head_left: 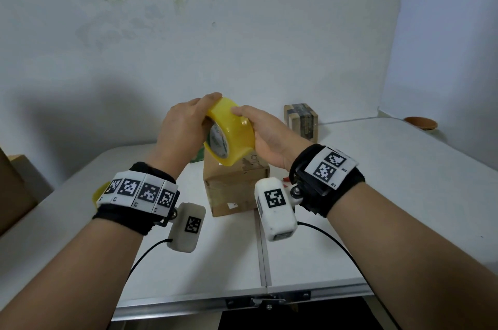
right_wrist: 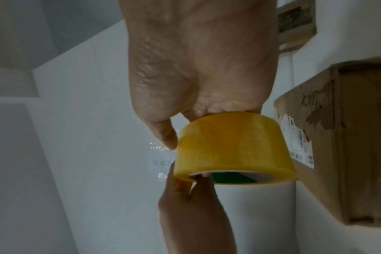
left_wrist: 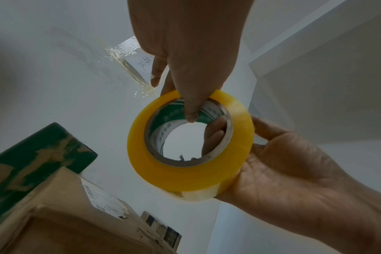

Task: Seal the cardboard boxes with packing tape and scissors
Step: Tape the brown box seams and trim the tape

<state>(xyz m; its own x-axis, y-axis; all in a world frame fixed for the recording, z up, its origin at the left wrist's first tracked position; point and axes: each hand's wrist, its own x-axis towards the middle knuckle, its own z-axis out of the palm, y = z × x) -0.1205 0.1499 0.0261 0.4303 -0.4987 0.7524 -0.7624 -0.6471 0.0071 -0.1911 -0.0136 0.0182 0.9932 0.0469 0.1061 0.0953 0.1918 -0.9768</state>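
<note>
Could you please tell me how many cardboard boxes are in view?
4: centre box below the tape roll, green-printed box behind it, small taped box at the back right, and a partly cropped box at the far left. Others may be hidden.

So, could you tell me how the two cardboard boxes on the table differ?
The near cardboard box is plain brown with torn labels and sits below the tape roll that both hands hold; the far small box stands by the wall, wrapped in dark bands. The near one looks larger. Both rest on the white table.
</note>
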